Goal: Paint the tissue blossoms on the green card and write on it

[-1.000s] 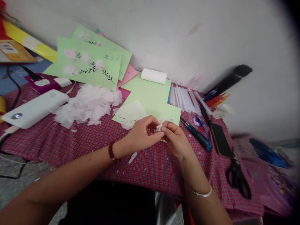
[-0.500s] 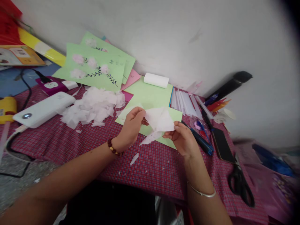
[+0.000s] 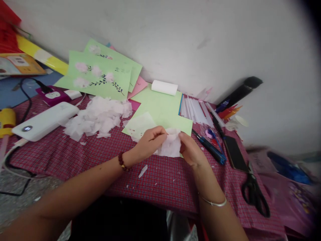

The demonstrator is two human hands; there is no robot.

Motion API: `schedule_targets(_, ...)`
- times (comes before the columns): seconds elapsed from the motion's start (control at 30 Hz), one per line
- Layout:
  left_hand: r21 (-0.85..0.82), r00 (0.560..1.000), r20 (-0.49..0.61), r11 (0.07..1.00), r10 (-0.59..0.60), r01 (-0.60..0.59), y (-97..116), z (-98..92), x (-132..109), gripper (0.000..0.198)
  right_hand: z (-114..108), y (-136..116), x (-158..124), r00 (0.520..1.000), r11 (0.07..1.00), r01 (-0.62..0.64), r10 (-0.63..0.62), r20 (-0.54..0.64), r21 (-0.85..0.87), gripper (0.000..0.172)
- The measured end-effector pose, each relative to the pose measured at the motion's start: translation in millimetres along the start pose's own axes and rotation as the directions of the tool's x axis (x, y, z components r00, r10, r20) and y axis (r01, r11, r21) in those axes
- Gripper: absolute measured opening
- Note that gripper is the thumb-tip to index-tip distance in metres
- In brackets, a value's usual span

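A thin white tissue sheet [image 3: 171, 146] hangs between my two hands, over the near edge of the pale green card [image 3: 164, 107]. My left hand [image 3: 151, 140], with a beaded bracelet at the wrist, pinches its left upper side. At its right upper corner, my right hand [image 3: 190, 147] grips the sheet between thumb and fingers; some fingers are hidden. Beside my left hand another white tissue piece [image 3: 141, 125] with small dark specks lies on the card. A heap of torn white tissue pieces [image 3: 100, 115] is farther left on the checked cloth.
Green cards with tissue blossoms [image 3: 100, 75] lean at the back, left of a white paper roll [image 3: 164, 87]. A white power bank [image 3: 45, 121] lies left. Rightward are glue sticks [image 3: 193, 109], a blue cutter [image 3: 210, 147], a phone [image 3: 235, 153] and black scissors [image 3: 255, 194].
Both hands have lowered the tissue sheet toward me and drawn closer together. It was stretched at a slant with a loose corner; now it hangs squarer, and the specked piece shows more.
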State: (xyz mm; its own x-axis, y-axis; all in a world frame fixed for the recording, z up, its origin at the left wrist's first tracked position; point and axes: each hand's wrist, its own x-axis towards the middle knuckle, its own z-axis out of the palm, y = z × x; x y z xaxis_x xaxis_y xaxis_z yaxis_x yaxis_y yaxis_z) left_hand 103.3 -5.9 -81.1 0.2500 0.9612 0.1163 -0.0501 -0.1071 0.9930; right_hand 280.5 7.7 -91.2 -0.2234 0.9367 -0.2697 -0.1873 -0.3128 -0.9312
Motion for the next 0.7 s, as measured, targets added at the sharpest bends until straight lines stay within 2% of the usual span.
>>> schedule_targets(0.1, -0.023, 1.000, 0.029, 1.000, -0.004, 0.005, 0, 1.3, -3, 0.014, 1, 1, 0, 0.999, 0.999, 0.016, -0.017, -0.036, -0.036, 0.034)
schedule_targets(0.2, -0.186, 0.999, 0.007, 0.982, -0.035, 0.035, -1, 1.6, -1, 0.018, 2, 1, 0, 0.991, 0.993, 0.112, -0.113, -0.066, -0.023, 0.031)
schedule_targets(0.3, -0.299, 0.994, 0.063, 0.949, -0.089, 0.103, -4, 2.2, 2, 0.027, 5, 0, -5, 0.978, 0.976, 0.189, -0.197, -0.065, -0.113, 0.027)
schedule_targets(0.4, -0.174, 0.987, 0.127, 0.977, -0.103, 0.124, -7, 4.8, 4, 0.031, 11, -3, -12, 0.959, 0.919, 0.263, -0.282, -0.023, -0.293, 0.024)
schedule_targets(0.53, 0.034, 0.991, 0.131, 0.999, -0.032, 0.028, -8, 7.6, 5, 0.035, 16, -4, -17, 0.893, 0.769, 0.394, -0.449, 0.013, -0.504, 0.028)
schedule_targets(0.6, 0.013, 0.995, 0.084, 0.998, -0.055, 0.054, -7, 6.8, 4, 0.032, 15, -3, -15, 0.885, 0.773, 0.385, -0.464, -0.036, -0.505, 0.028)
schedule_targets(0.7, -0.064, 0.992, -0.016, 0.990, -0.127, 0.126, -5, 4.0, 4, 0.027, 9, 1, -11, 0.892, 0.835, 0.336, -0.431, -0.138, -0.437, 0.027)
